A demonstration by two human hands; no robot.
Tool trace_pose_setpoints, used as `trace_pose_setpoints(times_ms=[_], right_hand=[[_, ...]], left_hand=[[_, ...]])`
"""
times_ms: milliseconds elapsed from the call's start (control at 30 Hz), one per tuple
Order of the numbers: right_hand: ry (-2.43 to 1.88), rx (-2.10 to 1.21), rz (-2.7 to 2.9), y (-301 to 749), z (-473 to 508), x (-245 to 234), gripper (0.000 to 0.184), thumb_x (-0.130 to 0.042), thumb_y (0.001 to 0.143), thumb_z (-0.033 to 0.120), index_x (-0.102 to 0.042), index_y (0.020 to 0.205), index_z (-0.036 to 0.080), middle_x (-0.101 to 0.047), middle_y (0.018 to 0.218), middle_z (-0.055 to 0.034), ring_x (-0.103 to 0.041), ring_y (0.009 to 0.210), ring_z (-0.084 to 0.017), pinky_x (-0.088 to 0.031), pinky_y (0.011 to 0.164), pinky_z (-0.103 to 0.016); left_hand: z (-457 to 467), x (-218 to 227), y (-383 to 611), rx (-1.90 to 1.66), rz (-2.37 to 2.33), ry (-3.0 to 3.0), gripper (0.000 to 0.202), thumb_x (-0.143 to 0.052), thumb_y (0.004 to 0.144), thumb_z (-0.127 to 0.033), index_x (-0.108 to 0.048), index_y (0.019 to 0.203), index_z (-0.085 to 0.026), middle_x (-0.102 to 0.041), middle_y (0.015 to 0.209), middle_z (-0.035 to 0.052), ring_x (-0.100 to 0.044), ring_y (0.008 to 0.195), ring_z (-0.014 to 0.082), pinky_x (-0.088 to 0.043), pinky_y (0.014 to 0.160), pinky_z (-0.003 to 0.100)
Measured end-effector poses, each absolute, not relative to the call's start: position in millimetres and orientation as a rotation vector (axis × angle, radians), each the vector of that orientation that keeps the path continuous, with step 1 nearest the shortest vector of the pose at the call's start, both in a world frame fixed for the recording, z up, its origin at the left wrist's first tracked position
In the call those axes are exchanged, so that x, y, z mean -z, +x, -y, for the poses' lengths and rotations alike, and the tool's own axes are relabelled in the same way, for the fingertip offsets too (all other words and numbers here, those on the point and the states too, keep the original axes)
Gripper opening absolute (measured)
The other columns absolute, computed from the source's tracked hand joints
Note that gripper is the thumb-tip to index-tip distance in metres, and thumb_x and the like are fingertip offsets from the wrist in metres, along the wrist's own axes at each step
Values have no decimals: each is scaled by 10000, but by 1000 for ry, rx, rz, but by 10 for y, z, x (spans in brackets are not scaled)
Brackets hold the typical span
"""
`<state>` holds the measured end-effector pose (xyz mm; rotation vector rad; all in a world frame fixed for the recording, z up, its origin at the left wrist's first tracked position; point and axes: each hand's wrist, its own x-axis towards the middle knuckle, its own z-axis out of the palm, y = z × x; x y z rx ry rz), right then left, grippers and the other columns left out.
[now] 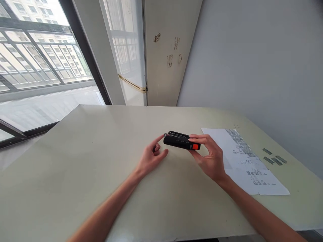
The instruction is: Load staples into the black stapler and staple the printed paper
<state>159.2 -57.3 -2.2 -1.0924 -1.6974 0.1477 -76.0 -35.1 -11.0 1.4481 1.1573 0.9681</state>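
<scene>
Biggest thing in my head feed: pale, glossy, smooth tabletop. On its right side, 1 white paper sheet, printed rows, greyish patches along the upper right edge. Right hand pinches the stapler's right end, fingers on top, thumb below; I can't tell if the thing touches the table. Left hand has index and thumb spread, other fingers curled, index tip at the stapler's left end. Stapler sits between both hands: black, shiny, long rounded body, slim top arm slightly apart from it. I read its long axis as left-right, dipping a little to the right; metallic end points left. Past the sheet I count 4 flat grey strips. Smallest: orange-red patch at the stapler's right end.
</scene>
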Motion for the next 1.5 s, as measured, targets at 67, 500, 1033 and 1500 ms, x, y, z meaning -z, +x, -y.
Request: trace_pose_setpoints(times_ms=[67,500,1033,1500], right_hand=[[-1112,-199,1663,1551,560,36,182,-754,948,293,-714,1122,325,-754,1188,-62,-733,1129,-281,-606,995,-529],[-1290,-898,1347,1183,-381,256,509,-884,719,503,-687,1081,205,-779,1047,-93,-739,964,-255,-602,910,-447],[-1148,-518,1777,684,-699,107,325,-642,967,378,-621,1262,244,-646,1390,-129,-563,1331,-307,-414,1166,-523],[-1012,-225,2252,1043,297,-26,250,-601,1048,218,-613,1298,218,-721,1219,-72,-668,1103,-237,-552,996,-409]], left_hand=[[366,121,-750,-923,-1127,1477,453,-750,838,-390,-705,1253,-213,-271,733,-84,-264,591,103,-280,574,243],[152,144,-825,-1223,-845,522,321,-811,836,-406,-691,998,-157,-407,687,-75,-324,510,51,-368,515,191],[109,116,-901,-1279,-618,114,473,-419,1090,-372,-617,1326,-13,-699,1336,270,-712,1232,289,-561,1036,350],[220,-54,-779,-1066,-651,247,469,-422,1103,-338,-650,1324,7,-757,1169,243,-775,1051,287,-634,897,362]])
